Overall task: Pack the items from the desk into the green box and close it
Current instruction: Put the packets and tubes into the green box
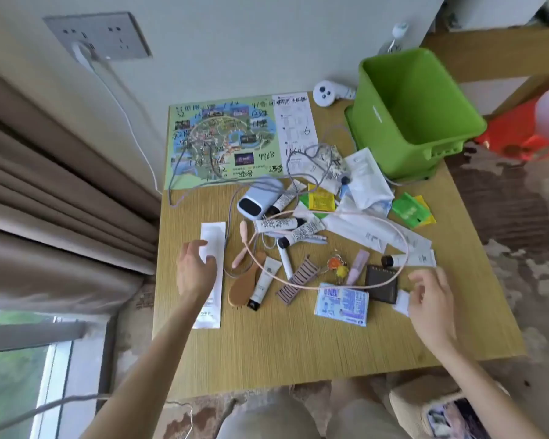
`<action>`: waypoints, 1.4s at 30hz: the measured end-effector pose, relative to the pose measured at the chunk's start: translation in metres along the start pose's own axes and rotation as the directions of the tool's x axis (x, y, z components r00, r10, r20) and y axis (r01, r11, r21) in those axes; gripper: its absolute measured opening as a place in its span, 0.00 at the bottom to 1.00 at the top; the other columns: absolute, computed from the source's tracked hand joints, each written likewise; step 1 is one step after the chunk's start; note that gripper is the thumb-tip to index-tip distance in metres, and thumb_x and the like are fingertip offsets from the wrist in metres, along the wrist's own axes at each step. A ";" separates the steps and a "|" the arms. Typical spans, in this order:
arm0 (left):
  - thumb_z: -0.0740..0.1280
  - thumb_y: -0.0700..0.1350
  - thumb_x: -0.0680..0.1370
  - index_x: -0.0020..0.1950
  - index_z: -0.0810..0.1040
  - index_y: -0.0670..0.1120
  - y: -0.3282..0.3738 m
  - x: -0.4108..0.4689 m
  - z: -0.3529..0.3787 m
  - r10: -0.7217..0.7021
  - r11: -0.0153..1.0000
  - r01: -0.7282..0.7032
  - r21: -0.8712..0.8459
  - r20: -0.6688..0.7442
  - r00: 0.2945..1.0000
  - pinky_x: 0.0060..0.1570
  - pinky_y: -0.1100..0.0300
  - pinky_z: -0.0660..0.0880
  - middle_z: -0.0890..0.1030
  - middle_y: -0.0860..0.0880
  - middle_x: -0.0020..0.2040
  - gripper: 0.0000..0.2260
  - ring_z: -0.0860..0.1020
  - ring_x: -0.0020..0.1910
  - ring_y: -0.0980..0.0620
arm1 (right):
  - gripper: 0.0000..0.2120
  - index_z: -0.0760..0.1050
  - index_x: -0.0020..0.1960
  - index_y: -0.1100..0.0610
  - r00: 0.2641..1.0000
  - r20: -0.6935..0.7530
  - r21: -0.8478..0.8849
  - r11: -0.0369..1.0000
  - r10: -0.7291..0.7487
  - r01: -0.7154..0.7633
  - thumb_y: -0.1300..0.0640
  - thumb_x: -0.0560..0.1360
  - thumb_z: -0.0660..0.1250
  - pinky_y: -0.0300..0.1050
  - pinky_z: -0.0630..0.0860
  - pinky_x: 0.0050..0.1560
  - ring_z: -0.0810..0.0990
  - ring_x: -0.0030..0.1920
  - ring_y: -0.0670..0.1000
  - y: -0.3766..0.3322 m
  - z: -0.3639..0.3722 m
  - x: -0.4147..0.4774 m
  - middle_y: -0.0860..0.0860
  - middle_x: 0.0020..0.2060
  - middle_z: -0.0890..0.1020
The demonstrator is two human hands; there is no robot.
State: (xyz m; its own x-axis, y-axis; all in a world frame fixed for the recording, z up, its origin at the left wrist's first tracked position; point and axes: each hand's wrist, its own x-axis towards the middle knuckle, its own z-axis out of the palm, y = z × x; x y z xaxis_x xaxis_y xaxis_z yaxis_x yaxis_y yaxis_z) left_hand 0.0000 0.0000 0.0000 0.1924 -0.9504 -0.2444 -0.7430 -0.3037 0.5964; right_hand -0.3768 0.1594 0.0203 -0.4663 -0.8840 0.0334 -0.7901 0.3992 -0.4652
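Your left hand [195,270] curls its fingers over a long white packet [215,236] lying lengthwise away from you. The green box [390,144] stands far right, nearer your right hand [431,299], whose curled fingers touch a small sachet [401,301]; grip unclear.

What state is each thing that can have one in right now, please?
green box: open, nothing seen inside.
white plug: plugged into wall socket.
left hand: grips long white packet.
right hand: pinches small white sachet.
hand cream tube: capped, lying flat.
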 end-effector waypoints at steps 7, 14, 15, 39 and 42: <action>0.72 0.55 0.72 0.67 0.66 0.41 -0.009 0.001 0.016 -0.152 0.963 0.158 0.216 -0.043 0.987 0.62 0.45 0.68 0.68 0.41 0.64 0.30 0.66 0.65 0.40 | 0.11 0.73 0.50 0.63 0.999 0.016 0.044 0.998 -0.048 0.047 0.74 0.73 0.60 0.59 0.75 0.38 0.76 0.41 0.58 0.004 0.004 0.035 0.57 0.49 0.74; 0.75 0.51 0.71 0.65 0.66 0.41 -0.013 0.000 0.029 -0.191 0.975 0.190 0.118 -0.004 0.982 0.56 0.43 0.73 0.74 0.41 0.60 0.29 0.75 0.58 0.38 | 0.11 0.73 0.50 0.62 0.996 0.072 0.051 0.998 -0.048 0.044 0.74 0.73 0.61 0.55 0.76 0.39 0.77 0.43 0.56 0.017 0.007 0.046 0.55 0.49 0.74; 0.75 0.50 0.71 0.64 0.66 0.40 -0.010 0.001 0.029 -0.208 0.972 0.208 0.108 -0.012 0.978 0.56 0.42 0.73 0.74 0.40 0.60 0.28 0.75 0.57 0.38 | 0.11 0.74 0.50 0.62 0.995 0.079 0.060 0.996 -0.063 0.058 0.74 0.73 0.61 0.55 0.76 0.39 0.77 0.43 0.56 0.017 0.007 0.050 0.56 0.50 0.74; 0.60 0.42 0.79 0.45 0.68 0.41 0.064 -0.023 0.009 0.029 0.999 -0.015 0.041 -0.370 0.928 0.29 0.54 0.65 0.74 0.47 0.34 0.05 0.71 0.31 0.45 | 0.08 0.75 0.48 0.62 0.951 0.221 0.054 0.977 -0.214 0.207 0.71 0.74 0.61 0.54 0.76 0.41 0.78 0.48 0.57 0.023 0.022 0.164 0.56 0.48 0.78; 0.58 0.42 0.80 0.47 0.67 0.43 0.089 -0.026 0.020 0.095 0.989 -0.126 -0.079 -0.319 0.943 0.27 0.54 0.65 0.74 0.50 0.34 0.04 0.71 0.29 0.52 | 0.08 0.76 0.52 0.62 0.916 0.344 0.059 0.979 -0.205 0.197 0.69 0.74 0.66 0.58 0.76 0.50 0.77 0.52 0.58 0.046 0.019 0.169 0.57 0.51 0.78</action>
State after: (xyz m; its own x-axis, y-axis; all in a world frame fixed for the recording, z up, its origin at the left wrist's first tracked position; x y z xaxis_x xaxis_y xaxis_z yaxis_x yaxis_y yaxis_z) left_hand -0.0842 -0.0012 0.0439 0.3152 -0.9464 0.0702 -0.7085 -0.1855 0.6809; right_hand -0.4847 0.0235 -0.0121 -0.1284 -0.9755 -0.1786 -0.8414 0.2025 -0.5011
